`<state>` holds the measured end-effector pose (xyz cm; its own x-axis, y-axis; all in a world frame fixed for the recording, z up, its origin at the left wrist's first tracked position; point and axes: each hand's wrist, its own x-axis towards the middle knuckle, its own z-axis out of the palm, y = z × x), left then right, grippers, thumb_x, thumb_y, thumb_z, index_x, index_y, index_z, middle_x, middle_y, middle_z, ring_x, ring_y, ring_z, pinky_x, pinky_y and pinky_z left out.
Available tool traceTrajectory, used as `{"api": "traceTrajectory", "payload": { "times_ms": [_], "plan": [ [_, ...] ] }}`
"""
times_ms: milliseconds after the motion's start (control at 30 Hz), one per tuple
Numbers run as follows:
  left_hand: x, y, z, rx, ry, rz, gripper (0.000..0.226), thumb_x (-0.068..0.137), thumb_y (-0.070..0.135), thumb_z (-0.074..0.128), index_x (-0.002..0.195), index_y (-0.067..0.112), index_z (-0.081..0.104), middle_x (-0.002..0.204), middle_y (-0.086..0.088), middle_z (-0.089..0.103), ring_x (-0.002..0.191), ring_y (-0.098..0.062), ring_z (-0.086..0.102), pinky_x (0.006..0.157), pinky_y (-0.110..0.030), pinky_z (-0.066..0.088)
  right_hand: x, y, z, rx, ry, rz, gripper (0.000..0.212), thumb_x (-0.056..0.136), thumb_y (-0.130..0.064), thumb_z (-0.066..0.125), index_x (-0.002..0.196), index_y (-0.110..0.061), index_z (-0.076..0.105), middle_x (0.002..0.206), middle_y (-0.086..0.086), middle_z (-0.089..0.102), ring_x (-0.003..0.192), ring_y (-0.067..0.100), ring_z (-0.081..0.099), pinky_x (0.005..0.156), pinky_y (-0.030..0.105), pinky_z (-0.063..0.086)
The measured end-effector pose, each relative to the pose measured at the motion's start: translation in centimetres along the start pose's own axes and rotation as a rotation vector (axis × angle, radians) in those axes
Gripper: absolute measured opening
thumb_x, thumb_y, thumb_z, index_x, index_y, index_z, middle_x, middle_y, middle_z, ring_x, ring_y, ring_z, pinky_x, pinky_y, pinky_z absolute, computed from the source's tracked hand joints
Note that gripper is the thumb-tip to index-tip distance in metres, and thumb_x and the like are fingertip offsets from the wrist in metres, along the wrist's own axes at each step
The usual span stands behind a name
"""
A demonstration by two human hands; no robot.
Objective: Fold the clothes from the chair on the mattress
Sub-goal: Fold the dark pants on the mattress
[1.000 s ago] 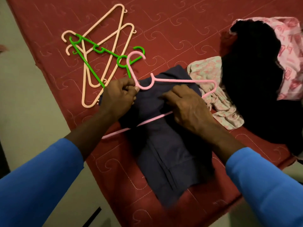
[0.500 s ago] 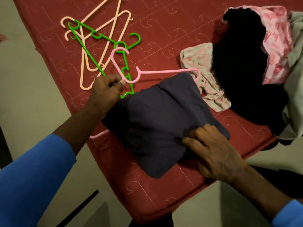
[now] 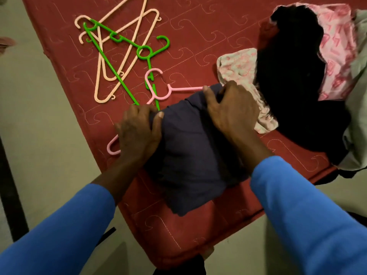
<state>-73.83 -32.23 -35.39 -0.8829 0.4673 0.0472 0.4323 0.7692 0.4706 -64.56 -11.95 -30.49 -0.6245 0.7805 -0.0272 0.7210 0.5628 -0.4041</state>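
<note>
Both hands press on one folded dark navy garment lying at the near edge of the red quilted mattress: the left hand lies nearly flat along the garment's left edge, fingers spread and thumb laid on the cloth, while the right hand curls its fingers over the far right corner, pinching the fabric there. Blue sleeves cover both forearms. Four hangers show: two peach hangers overlapped at the far left, one green hanger lying across them, and one pink hanger whose hook overlaps the green one and whose body runs beneath the navy garment, with one end curling out just left of the left hand. The garment looks like a compact rectangle, smooth on top, with layered edges visible at its near end, set slantwise to the mattress edge. To the right sits a heap of unfolded clothes: a pale floral piece just beyond the right hand, touching the navy corner, a large black garment behind it, a pink patterned cloth farther right, and a pale grey-green cloth at the right border. Pale floor surrounds the mattress on the left and near sides.
</note>
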Motion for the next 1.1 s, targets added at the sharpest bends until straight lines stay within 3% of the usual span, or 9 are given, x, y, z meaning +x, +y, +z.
{"api": "traceTrajectory", "payload": {
  "times_ms": [133,233,400,567,667,767,833,933,1100],
  "plan": [
    [-0.6,-1.2,1.0,0.066,-0.002,0.028,0.049,0.104,0.056,0.035,0.115,0.016,0.062,0.105,-0.012,0.056,0.095,-0.031,0.053,0.080,-0.042,0.041,2.2,-0.2,1.4,-0.072,-0.076,-0.018,0.062,0.096,-0.060,0.053,0.134,-0.011,0.049,0.129,0.014,0.062,0.121,0.040,0.056,0.093,0.048,0.045],
    [-0.7,-1.3,1.1,0.003,-0.050,0.029,0.043,0.106,0.053,0.041,0.118,0.016,0.060,0.105,-0.011,0.057,0.092,-0.031,0.057,0.075,-0.042,0.043,2.9,0.6,1.9,-0.066,-0.104,0.012,0.058,0.098,-0.060,0.050,0.130,-0.012,0.057,0.127,0.015,0.064,0.121,0.040,0.058,0.093,0.046,0.045],
    [-0.9,-1.7,0.3,-0.129,-0.026,0.090,0.031,0.107,0.041,0.049,0.105,0.012,0.061,0.091,-0.007,0.063,0.079,-0.027,0.057,0.068,-0.034,0.035,2.8,1.6,2.1,0.166,0.062,0.195,0.041,0.097,-0.053,0.055,0.098,-0.016,0.072,0.103,0.007,0.073,0.101,0.032,0.066,0.078,0.033,0.038],
    [-0.9,-2.1,0.3,-0.084,-0.013,0.070,0.037,0.106,0.047,0.046,0.102,0.013,0.060,0.091,-0.006,0.060,0.081,-0.024,0.054,0.069,-0.037,0.039,2.5,1.8,2.2,0.293,0.149,0.429,0.032,0.103,-0.037,0.047,0.106,-0.019,0.073,0.114,0.007,0.071,0.106,0.029,0.063,0.086,0.035,0.043],
    [-0.5,-2.2,-0.3,-0.067,0.061,0.028,0.047,0.106,0.056,0.036,0.111,0.016,0.060,0.099,-0.001,0.057,0.093,-0.019,0.052,0.080,-0.038,0.040,1.2,1.8,1.7,0.206,0.291,0.199,0.037,0.100,-0.034,0.049,0.134,-0.021,0.060,0.130,0.008,0.058,0.124,0.027,0.053,0.103,0.043,0.038],
    [1.7,-1.6,-0.8,-0.050,0.088,-0.050,0.037,0.103,0.050,0.045,0.120,0.018,0.057,0.112,-0.005,0.057,0.107,-0.024,0.053,0.093,-0.047,0.042,-3.1,0.8,2.8,0.145,0.168,-0.208,0.052,0.100,-0.045,0.051,0.146,-0.021,0.051,0.146,0.008,0.050,0.141,0.027,0.041,0.115,0.051,0.030],
    [3.9,-0.9,-0.5,-0.005,-0.013,-0.130,0.033,0.099,0.046,0.057,0.121,0.021,0.058,0.116,-0.006,0.060,0.111,-0.028,0.056,0.097,-0.051,0.044,-5.6,0.9,4.6,0.032,0.065,-0.290,0.067,0.098,-0.055,0.051,0.156,-0.022,0.041,0.163,0.009,0.035,0.155,0.031,0.023,0.121,0.056,0.019],
    [6.3,-0.6,0.5,0.043,-0.106,-0.120,0.015,0.098,0.041,0.061,0.093,0.026,0.060,0.100,-0.008,0.067,0.097,-0.033,0.063,0.087,-0.047,0.049,-6.5,1.3,5.7,0.071,0.113,-0.054,0.076,0.098,-0.058,0.052,0.161,-0.021,0.030,0.168,0.010,0.025,0.156,0.032,0.021,0.120,0.057,0.024],
    [8.4,-1.0,0.0,-0.233,0.051,-0.107,0.021,0.098,0.038,0.059,0.093,0.019,0.064,0.091,-0.009,0.062,0.083,-0.020,0.054,0.069,-0.031,0.033,-3.5,1.3,4.4,0.343,0.099,0.354,0.065,0.100,-0.059,0.051,0.148,-0.014,0.044,0.144,0.011,0.057,0.130,0.033,0.053,0.107,0.044,0.042]
  ]
}}
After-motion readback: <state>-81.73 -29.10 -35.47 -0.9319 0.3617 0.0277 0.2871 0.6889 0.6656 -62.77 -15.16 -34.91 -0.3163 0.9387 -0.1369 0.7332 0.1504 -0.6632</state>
